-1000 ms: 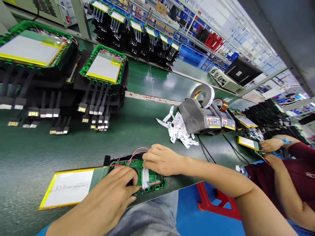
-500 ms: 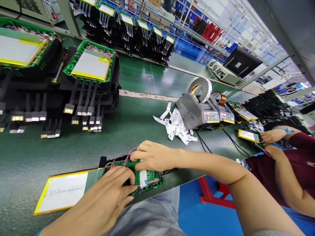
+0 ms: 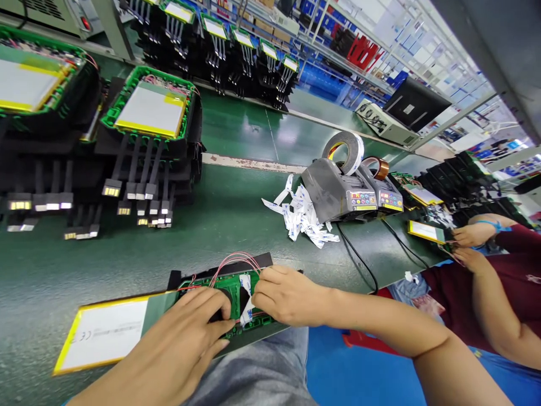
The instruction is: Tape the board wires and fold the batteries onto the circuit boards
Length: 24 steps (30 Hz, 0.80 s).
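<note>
A green circuit board (image 3: 231,283) in a black case lies at the bench's near edge, joined by wires to a white battery (image 3: 110,330) with yellow edges at its left. My left hand (image 3: 190,321) is closed round the left part of the board, its fingers bent over it. At the board's right end my right hand (image 3: 285,294) is closed, its fingertips on the pink wires (image 3: 236,256) that arch above the board. Between the hands a white tape strip (image 3: 246,301) crosses the board, its middle twisted narrow. The right fingertips are partly hidden.
Stacked cased units (image 3: 147,107) with dangling connectors stand at the left. White liner scraps (image 3: 302,217) lie beside a tape dispenser (image 3: 329,189) and a second dispenser (image 3: 382,192). A black cable (image 3: 359,262) crosses the bench edge. Another person's hands (image 3: 471,242) work at the right.
My right hand has moved right along the board, and the pink wires now arch to it. The tape strip is more exposed and twisted. My left hand has stayed nearly in place.
</note>
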Each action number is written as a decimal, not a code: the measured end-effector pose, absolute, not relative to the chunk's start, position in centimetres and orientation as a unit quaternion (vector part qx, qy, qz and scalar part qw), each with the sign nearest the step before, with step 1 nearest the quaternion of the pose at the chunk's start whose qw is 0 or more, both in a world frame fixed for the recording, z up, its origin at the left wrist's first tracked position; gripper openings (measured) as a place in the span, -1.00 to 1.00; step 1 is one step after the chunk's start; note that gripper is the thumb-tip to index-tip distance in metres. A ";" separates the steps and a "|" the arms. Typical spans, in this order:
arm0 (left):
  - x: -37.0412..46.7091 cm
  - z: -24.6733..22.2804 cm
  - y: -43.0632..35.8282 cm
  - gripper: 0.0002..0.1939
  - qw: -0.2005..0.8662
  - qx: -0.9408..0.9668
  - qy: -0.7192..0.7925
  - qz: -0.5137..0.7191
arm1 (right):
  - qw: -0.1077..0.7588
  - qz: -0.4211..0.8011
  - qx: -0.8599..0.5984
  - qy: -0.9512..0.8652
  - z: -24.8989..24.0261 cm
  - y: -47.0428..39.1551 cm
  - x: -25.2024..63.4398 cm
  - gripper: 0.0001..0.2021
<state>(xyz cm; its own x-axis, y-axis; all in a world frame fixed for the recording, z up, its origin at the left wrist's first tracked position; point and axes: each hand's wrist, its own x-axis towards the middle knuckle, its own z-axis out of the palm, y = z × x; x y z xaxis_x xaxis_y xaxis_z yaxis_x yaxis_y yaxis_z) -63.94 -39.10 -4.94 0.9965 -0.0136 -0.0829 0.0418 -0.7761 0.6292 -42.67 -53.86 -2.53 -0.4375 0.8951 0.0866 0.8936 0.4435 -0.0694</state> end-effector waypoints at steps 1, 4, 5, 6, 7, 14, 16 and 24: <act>-63.9 -5.0 -39.1 -0.81 0.332 0.942 0.005 -0.039 | 0.055 0.023 -0.527 -0.848 -2.5 -53.7 -42.7 -0.69; -63.9 -5.2 -39.0 -0.82 0.318 0.948 0.000 -0.024 | 0.059 0.065 -0.489 -0.868 -2.4 -52.5 -42.7 -0.73; -63.9 -5.3 -39.0 -0.83 0.312 0.950 -0.004 -0.016 | 0.057 0.077 -0.472 -0.876 -2.4 -52.0 -42.8 -0.73; -64.0 -5.4 -38.9 -0.84 0.307 0.952 -0.005 -0.011 | 0.053 0.086 -0.461 -0.882 -2.4 -51.5 -42.8 -0.73; -64.0 -5.5 -38.9 -0.84 0.303 0.953 -0.007 -0.007 | 0.045 0.095 -0.457 -0.883 -2.3 -51.1 -42.8 -0.73; -63.9 -5.6 -38.8 -0.85 0.297 0.955 -0.021 0.003 | -0.024 0.144 -0.458 -0.877 -1.2 -49.4 -42.6 -0.78; -63.8 -5.6 -38.8 -0.85 0.283 0.959 -0.024 0.019 | -0.025 0.155 -0.433 -0.888 -1.0 -49.2 -42.5 -0.78; -63.6 -5.0 -38.7 -0.83 0.308 0.950 -0.038 0.020 | -0.010 0.184 -0.385 -0.904 -0.8 -49.3 -41.1 -0.78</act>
<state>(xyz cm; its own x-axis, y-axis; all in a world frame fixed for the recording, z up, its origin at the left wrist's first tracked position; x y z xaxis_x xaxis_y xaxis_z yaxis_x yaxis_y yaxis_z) -63.62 -38.74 -4.98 0.9963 -0.0594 0.0621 -0.0845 -0.8074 0.5839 -41.13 -49.27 -0.81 -0.7027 0.6932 -0.1603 0.7007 0.6353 -0.3247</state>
